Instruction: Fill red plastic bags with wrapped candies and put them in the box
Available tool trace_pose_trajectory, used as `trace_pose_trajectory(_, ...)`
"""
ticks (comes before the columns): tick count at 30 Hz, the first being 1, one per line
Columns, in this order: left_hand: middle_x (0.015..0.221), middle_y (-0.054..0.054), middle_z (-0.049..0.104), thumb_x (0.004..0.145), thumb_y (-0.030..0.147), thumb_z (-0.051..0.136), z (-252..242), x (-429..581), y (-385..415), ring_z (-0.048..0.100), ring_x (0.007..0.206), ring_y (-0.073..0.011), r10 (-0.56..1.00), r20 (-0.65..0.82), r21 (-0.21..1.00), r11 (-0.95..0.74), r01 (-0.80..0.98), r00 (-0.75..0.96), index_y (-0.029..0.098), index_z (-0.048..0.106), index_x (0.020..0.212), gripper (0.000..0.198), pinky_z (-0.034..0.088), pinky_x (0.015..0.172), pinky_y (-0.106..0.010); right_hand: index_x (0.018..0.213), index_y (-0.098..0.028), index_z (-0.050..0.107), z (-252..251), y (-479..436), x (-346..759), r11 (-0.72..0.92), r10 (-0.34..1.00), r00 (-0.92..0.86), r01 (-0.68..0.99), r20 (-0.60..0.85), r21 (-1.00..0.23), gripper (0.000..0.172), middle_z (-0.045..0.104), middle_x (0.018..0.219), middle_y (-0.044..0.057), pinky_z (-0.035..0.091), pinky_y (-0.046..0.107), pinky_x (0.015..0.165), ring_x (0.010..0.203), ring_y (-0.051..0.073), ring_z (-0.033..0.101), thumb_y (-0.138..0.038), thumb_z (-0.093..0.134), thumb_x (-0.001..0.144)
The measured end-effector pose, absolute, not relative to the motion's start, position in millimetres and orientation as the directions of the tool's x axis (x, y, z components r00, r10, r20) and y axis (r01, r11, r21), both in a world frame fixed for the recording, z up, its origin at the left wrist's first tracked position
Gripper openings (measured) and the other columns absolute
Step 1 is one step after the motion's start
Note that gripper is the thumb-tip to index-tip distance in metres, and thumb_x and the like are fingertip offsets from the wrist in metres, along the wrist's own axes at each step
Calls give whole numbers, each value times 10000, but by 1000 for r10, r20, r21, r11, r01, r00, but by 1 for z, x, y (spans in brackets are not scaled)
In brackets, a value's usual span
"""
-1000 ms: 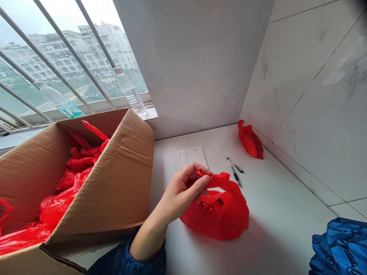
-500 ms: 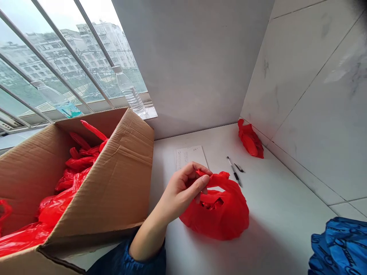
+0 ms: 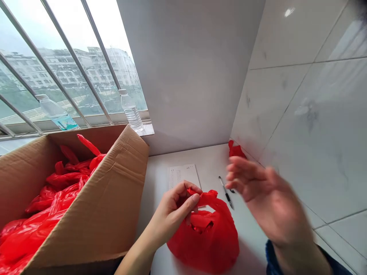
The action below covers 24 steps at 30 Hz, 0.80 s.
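Observation:
A full red plastic bag (image 3: 213, 244) stands on the white table, with dark red contents glimpsed through its opening. My left hand (image 3: 179, 208) pinches the bag's handle between thumb and fingers. Raised to the right of the bag, my right hand (image 3: 269, 202) is slightly blurred, its fingers stretched out and nothing in it. Behind that hand, a second red bag (image 3: 236, 149) lies crumpled against the tiled wall, partly hidden.
On the left a cardboard box (image 3: 114, 194) holds several red bags (image 3: 69, 179). A printed paper (image 3: 186, 173) and a black pen (image 3: 226, 193) lie behind the bag. Two plastic bottles, a clear one (image 3: 131, 110) and a blue-labelled one (image 3: 57, 112), stand by the barred window.
My right hand has risen into view from the lower right, fingers outstretched. My left hand still pinches the handle. The view has tilted up, so the scene sits lower.

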State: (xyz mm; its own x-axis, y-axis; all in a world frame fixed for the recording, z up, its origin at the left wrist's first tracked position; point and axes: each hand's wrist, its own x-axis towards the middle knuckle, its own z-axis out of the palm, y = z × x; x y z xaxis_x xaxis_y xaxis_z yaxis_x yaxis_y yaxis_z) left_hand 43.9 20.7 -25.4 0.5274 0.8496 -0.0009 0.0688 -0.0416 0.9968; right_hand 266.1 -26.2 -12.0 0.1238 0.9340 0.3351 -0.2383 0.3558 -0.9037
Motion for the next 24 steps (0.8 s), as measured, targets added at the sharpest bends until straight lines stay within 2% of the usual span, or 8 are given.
trace_pose_trajectory(2,649,47,530,961,477,622,-25,42,21,446,506,-67,851,-1,996,-46,78,525,185,631,1000,294,337,500,-183,1145,-288,762,-15,-16,258,240,969,52,-433,242,-869,476,715,1118,83,591,367,806,945,226,659,-547,379,1035)
trace_pose_trajectory(4,652,45,535,968,474,612,-24,41,22,448,507,-69,856,9,994,-61,85,517,188,632,1008,289,331,504,-187,1126,-268,778,-19,-7,251,129,987,-12,-531,159,-838,449,713,1111,84,583,337,796,917,211,644,-530,430,1020)
trace_pose_trajectory(14,634,49,515,967,465,616,-21,41,21,428,529,-83,864,29,995,-73,68,502,185,622,990,281,331,519,-197,1100,-259,766,-26,-4,246,81,993,-33,-527,115,-846,383,706,1084,75,561,338,786,865,199,623,-523,513,985)
trace_pose_trajectory(16,650,46,522,963,468,622,-21,41,21,431,536,-78,872,24,995,-68,72,489,185,628,996,284,334,518,-193,939,-253,750,-29,-3,246,145,988,4,-412,157,-900,323,698,939,56,550,375,806,833,209,621,-514,563,965)
trace_pose_trajectory(19,676,45,531,959,464,635,-23,41,22,420,538,-65,884,27,995,-67,70,467,189,633,998,277,323,507,-182,739,-253,626,-34,-4,247,383,909,162,41,385,-923,257,634,777,20,483,451,954,890,239,623,-422,661,929)
trace_pose_trajectory(21,710,39,567,957,451,645,-24,41,23,407,531,-54,888,29,997,-61,55,460,194,629,1011,263,315,501,-177,800,-268,599,-35,-7,249,489,797,207,328,567,-808,172,659,868,20,387,497,1080,1014,261,619,-353,706,903)
trace_pose_trajectory(22,736,31,596,957,444,649,-24,41,23,406,532,-50,888,28,997,-55,46,459,197,626,1021,256,316,501,-175,885,-281,607,-34,-9,252,495,778,199,391,597,-776,126,678,970,28,354,509,1113,1087,272,609,-346,714,899)
trace_pose_trajectory(24,796,11,651,957,430,656,-24,41,23,419,542,-49,888,21,998,-44,39,460,201,620,1050,249,331,506,-172,1123,-322,596,-31,-13,257,441,845,120,392,520,-807,240,665,1191,45,353,517,1123,1204,288,572,-394,696,917)
